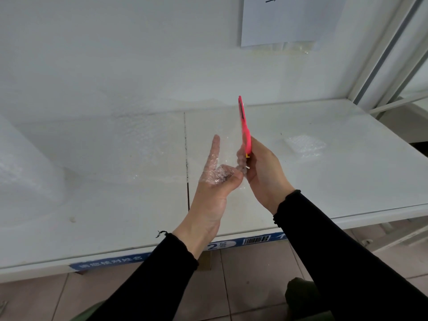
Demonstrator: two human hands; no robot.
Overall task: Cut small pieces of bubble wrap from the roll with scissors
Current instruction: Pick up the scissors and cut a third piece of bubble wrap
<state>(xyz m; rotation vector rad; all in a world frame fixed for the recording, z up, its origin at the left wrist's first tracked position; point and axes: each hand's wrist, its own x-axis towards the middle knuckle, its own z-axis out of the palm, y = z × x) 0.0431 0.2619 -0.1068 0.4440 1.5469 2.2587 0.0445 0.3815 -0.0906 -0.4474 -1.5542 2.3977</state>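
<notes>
While upright, scissors (245,129) inside right grip (264,172)

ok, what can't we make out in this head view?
Bubble wrap roll: cut off by the left edge, head view.
Scissors: edge-on, handles hidden in the right hand; blades open or shut unclear.
Left hand: fingers blurred behind the clear bubble wrap sheet.
Paper on the wall: writing cut off by the top edge.

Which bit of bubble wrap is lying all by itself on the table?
The small square piece of clear bubble wrap on the white table, right of the right hand holding pink scissors. The bigger clear sheet is held in the left hand.
</notes>
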